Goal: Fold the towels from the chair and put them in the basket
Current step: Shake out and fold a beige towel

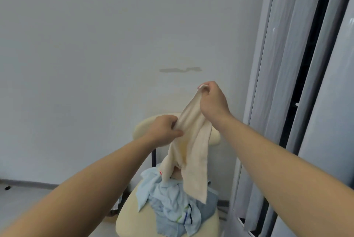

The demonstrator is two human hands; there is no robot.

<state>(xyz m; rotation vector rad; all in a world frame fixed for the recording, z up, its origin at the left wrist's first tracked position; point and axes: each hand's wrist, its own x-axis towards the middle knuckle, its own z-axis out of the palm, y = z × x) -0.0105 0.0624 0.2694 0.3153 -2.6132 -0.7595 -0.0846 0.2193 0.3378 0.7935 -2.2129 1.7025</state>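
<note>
Head view: the right hand (211, 100) pinches the top corner of a cream, soft terry towel (191, 152), which hangs limp beneath it. The left hand (165, 131), lower and beside it, grips a bunched edge. Below both hands, crumpled pale-blue towels (172, 206) lie on the cream padded chair (130, 217). The cloth is probably light and floppy; take hold at the corners. No basket is visible.
</note>
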